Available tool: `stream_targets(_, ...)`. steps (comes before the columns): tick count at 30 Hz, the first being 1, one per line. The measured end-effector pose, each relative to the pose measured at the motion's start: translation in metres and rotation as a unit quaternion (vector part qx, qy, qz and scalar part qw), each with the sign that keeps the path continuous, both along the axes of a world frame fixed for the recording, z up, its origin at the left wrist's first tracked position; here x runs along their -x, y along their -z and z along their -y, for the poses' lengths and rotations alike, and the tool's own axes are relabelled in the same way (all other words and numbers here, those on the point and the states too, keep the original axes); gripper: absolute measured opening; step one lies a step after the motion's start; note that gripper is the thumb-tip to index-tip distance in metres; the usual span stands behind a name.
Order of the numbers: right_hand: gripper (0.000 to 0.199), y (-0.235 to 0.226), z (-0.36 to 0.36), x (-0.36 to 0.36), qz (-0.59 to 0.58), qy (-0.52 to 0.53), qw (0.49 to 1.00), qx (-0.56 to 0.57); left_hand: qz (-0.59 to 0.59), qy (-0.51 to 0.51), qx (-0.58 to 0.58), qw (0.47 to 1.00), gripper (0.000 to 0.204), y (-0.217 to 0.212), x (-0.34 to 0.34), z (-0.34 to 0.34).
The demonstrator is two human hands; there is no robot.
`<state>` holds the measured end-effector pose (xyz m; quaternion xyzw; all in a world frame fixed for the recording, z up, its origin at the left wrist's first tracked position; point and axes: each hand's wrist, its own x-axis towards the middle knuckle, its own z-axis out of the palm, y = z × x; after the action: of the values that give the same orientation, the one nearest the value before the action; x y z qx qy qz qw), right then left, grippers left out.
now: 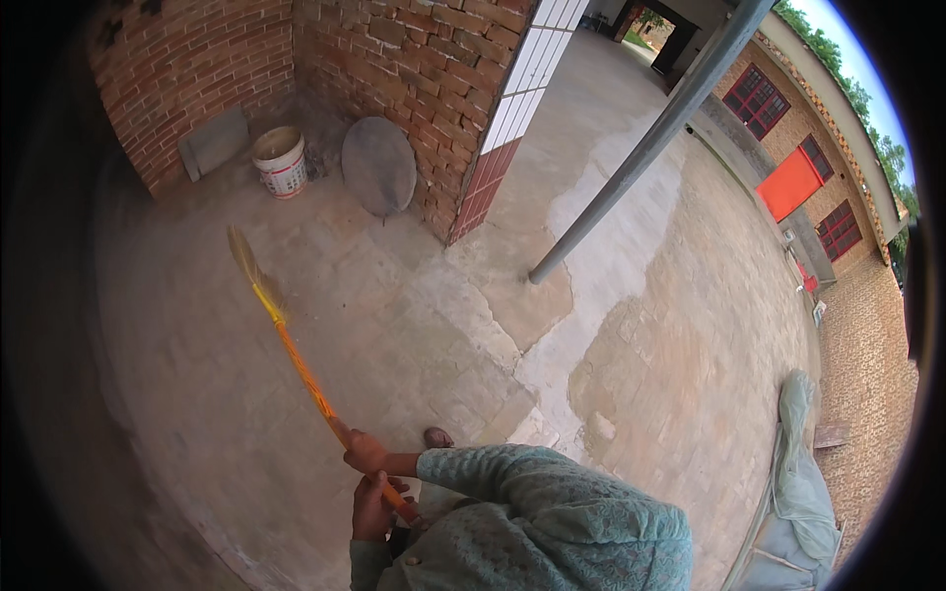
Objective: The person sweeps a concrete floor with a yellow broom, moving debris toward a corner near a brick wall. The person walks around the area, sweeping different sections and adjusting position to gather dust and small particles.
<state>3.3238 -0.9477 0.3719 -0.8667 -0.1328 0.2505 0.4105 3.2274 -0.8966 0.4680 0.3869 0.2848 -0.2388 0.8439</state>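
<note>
Both of my hands grip a broom (305, 372) with a long orange handle, a yellow band and pale, thin bristles. My right hand (365, 452) reaches across from the right in a green patterned sleeve and wraps round the handle. Closer to my body, my left hand (371, 510) is closed on the handle near its end. From there the broom slants away to the far left. Its bristles fan out over the concrete floor (394, 325); whether they touch it I cannot tell. The tip of a dark shoe (438, 436) shows beside my right forearm.
A white bucket (281, 167), a grey block (214, 144) and a round grey disc (378, 165) stand by the brick wall (414, 84). A grey metal pole (650, 148) rises from the floor at right of centre. Green sheeting (796, 473) lies at the far right.
</note>
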Motion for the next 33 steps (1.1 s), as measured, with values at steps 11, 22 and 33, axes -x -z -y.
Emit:
stream_targets(11, 0.071, -0.011, 0.008, 0.013, -0.180, -0.227, 0.944, -0.155, -0.146, -0.162, -0.012, 0.976, 0.008, 0.034, 0.103, -0.058)
stream_targets(22, 0.048, 0.080, 0.209, 0.031, -0.098, -0.063, 0.975, 0.191, -0.117, -0.238, 0.066, 0.962, 0.025, 0.078, 0.349, -0.109)
stream_targets(33, 0.050, 0.120, 0.213, 0.044, -0.209, -0.122, 0.967, 0.082, -0.215, -0.131, -0.141, 0.958, 0.021, 0.175, 0.316, -0.094)
